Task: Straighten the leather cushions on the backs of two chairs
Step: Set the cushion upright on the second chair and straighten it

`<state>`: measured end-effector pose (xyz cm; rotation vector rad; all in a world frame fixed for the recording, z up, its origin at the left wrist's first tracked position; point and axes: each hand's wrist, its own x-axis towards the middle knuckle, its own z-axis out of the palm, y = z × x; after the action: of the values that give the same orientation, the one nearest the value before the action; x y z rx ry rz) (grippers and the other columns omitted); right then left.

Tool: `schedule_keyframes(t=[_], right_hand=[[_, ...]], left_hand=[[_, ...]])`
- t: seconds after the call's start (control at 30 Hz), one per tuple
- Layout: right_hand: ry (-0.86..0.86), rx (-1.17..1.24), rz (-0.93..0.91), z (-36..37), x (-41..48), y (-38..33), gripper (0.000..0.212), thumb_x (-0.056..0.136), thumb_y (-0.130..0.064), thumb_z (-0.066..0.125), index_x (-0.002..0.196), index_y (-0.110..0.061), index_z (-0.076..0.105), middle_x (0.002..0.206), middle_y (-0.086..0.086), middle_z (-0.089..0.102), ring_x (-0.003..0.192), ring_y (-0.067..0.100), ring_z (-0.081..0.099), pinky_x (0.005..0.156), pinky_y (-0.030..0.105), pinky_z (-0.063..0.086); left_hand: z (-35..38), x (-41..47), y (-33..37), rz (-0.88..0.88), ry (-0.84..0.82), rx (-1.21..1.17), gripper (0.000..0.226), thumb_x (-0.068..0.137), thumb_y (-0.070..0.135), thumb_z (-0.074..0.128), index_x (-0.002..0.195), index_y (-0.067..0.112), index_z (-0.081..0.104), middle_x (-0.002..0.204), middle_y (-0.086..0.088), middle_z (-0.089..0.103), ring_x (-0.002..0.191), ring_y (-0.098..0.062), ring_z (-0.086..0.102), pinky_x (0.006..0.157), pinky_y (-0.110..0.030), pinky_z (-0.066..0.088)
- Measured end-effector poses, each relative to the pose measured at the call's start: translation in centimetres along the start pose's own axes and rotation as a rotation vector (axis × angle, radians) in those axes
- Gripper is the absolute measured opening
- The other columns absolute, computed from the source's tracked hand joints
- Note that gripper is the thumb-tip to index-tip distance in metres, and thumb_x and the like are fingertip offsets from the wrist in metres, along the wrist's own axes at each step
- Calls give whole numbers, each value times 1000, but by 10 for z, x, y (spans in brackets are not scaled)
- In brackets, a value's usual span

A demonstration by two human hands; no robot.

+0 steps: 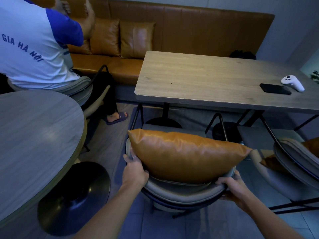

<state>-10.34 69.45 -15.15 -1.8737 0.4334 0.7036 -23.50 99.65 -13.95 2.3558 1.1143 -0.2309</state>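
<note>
An orange leather cushion leans against the curved grey backrest of the near chair, its top edge sloping down to the right. My left hand grips the cushion's left lower edge at the backrest rim. My right hand clasps the backrest rim below the cushion's right corner. A second grey chair stands at the right, with another orange cushion partly hidden behind its backrest.
A rectangular wooden table stands beyond the chairs, holding a black phone and a white controller. A round table is at the left. A seated person faces the orange bench with several cushions.
</note>
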Motion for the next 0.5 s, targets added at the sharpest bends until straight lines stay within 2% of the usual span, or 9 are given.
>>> schedule_keyframes(t=[0.13,0.3,0.37,0.5], right_hand=[[0,-1,-10,-3,3,-3,71,81,4,70,139,-26,41,116,21,63,100,45,66,77,58,61],[7,-39,-18,-6,7,-4,70,82,3,71,138,-26,41,115,20,63,102,47,65,85,67,59],[4,-41,-21,-6,7,-4,69,83,3,71,139,-24,40,113,21,63,101,46,66,85,66,59],[-25,-35,6,-8,6,-5,72,85,0,72,141,-27,36,114,19,63,101,45,66,83,59,60]], left_hand=[[1,0,3,6,3,-4,84,89,20,66,155,7,17,162,-24,3,117,-35,59,83,-32,47],[0,-1,9,-3,2,-27,87,85,11,65,156,10,16,162,-25,3,115,-35,61,84,-31,47],[-1,-1,9,-6,-3,-29,87,84,10,65,157,11,16,162,-25,3,116,-35,60,86,-32,49],[-2,-2,10,-9,-7,-16,88,86,11,64,158,11,12,164,-24,0,116,-34,60,79,-29,46]])
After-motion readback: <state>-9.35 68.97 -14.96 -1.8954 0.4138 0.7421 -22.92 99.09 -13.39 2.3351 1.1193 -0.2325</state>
